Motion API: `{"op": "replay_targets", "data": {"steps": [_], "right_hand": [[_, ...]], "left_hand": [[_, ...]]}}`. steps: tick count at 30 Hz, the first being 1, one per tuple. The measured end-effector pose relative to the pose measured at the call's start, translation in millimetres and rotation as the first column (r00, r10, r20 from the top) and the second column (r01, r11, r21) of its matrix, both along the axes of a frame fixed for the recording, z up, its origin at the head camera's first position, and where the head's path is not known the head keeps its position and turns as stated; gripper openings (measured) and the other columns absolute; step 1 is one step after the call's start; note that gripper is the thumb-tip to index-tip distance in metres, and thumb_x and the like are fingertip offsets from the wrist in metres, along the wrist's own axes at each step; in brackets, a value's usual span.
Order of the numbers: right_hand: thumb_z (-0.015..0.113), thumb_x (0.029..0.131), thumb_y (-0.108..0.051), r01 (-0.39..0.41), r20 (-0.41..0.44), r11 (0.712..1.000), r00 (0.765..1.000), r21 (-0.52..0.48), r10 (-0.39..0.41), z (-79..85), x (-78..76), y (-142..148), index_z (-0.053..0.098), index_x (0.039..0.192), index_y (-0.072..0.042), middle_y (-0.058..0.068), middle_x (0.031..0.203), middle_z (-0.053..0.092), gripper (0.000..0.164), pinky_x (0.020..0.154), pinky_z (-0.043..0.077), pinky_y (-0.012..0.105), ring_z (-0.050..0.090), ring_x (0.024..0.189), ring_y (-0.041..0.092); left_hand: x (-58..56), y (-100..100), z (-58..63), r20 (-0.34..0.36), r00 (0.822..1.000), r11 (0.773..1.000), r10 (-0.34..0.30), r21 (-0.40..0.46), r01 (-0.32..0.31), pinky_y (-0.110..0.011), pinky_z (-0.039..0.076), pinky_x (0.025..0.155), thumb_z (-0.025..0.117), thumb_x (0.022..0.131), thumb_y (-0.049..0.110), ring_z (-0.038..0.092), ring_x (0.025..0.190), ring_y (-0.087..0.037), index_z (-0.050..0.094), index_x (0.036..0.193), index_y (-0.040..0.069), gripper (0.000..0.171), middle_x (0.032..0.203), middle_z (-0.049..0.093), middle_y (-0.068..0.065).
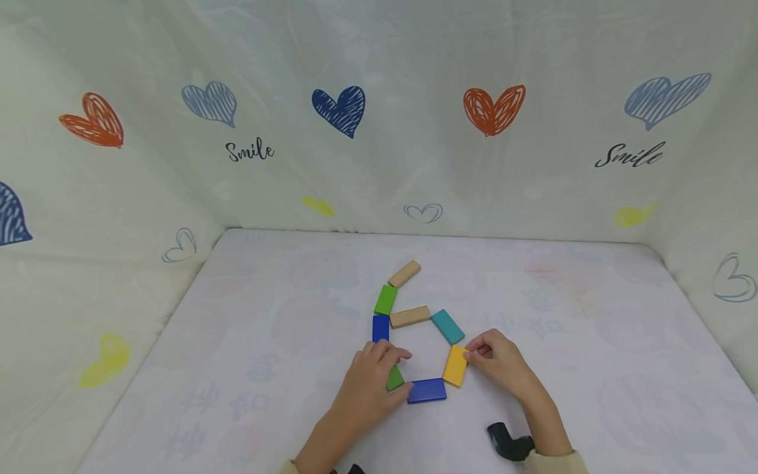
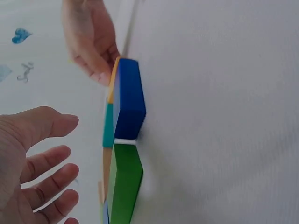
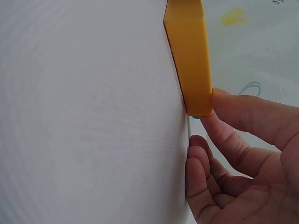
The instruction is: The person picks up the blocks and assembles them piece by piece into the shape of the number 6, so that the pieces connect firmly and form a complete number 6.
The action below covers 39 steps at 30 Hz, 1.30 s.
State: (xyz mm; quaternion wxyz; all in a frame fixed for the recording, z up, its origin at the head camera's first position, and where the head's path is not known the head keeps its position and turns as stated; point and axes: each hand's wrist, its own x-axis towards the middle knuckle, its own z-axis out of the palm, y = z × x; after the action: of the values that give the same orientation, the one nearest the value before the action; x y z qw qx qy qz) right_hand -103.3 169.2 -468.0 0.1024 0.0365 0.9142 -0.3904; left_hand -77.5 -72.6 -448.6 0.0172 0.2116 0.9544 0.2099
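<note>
Flat wooden blocks form a six-like outline on the white table. My right hand [image 1: 503, 362] pinches the upper right corner of the yellow block [image 1: 455, 366] between thumb and index finger; the other fingers curl loosely below in the right wrist view. Relaxed and spread, my left hand [image 1: 367, 385] hovers over the lower green block [image 1: 395, 378], partly hiding it. In the left wrist view its fingers stand apart from the blocks. The lower blue block [image 1: 427, 390] lies between green and yellow, and a teal block [image 1: 448, 326] adjoins the yellow one's far end.
A tan block [image 1: 411, 316] closes the loop's top. An upper blue block [image 1: 381, 327], an upper green block [image 1: 386, 299] and another tan block [image 1: 405, 273] run up the left side. A black curved object [image 1: 509, 443] is beside my right wrist. Heart-printed cloth [image 1: 403, 164] hangs behind.
</note>
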Motion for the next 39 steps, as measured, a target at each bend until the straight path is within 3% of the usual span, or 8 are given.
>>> {"op": "replay_targets", "data": {"steps": [9,18,26,39], "right_hand": [[0.067,0.084,-0.017,-0.010,-0.007,1.000,1.000,-0.005,0.009,2.5,1.1,0,0.062,0.091,-0.003,0.005,0.091,0.052,0.017,0.068,0.044,0.023,0.048,0.082,0.016],[0.066,0.084,-0.017,-0.012,-0.013,1.000,1.000,-0.008,0.012,3.6,1.1,0,0.062,0.091,-0.003,0.005,0.090,0.051,0.016,0.067,0.043,0.022,0.047,0.081,0.016],[0.066,0.085,-0.017,-0.015,-0.017,1.000,1.000,-0.007,0.015,3.7,0.9,0,0.062,0.091,-0.002,0.005,0.091,0.052,0.017,0.067,0.044,0.021,0.048,0.081,0.016],[0.066,0.085,-0.017,-0.010,-0.008,1.000,1.000,-0.010,0.010,2.9,1.3,-1,0.061,0.092,-0.002,0.005,0.090,0.051,0.017,0.066,0.043,0.020,0.047,0.081,0.016]], "left_hand": [[1.5,-19,-8.1,-0.021,0.990,0.987,0.142,0.085,-0.140,-0.027,0.041,0.072,0.076,0.072,0.038,0.043,0.086,-0.009,0.056,0.117,0.014,0.054,0.092,0.052,0.005],[5.4,-21,-10.7,0.125,0.962,0.966,0.244,0.050,-0.252,-0.027,0.038,0.068,0.077,0.071,0.037,0.041,0.085,-0.012,0.050,0.119,0.008,0.062,0.090,0.049,0.004],[7.1,-21,-14.7,0.184,0.947,0.959,0.264,0.053,-0.278,-0.024,0.036,0.064,0.076,0.071,0.036,0.039,0.081,-0.012,0.049,0.119,0.006,0.063,0.087,0.048,0.004],[6.3,-18,-18.3,0.195,0.937,0.953,0.288,0.036,-0.301,-0.025,0.037,0.066,0.077,0.071,0.037,0.040,0.082,-0.011,0.049,0.121,0.009,0.064,0.088,0.049,0.006]]}}
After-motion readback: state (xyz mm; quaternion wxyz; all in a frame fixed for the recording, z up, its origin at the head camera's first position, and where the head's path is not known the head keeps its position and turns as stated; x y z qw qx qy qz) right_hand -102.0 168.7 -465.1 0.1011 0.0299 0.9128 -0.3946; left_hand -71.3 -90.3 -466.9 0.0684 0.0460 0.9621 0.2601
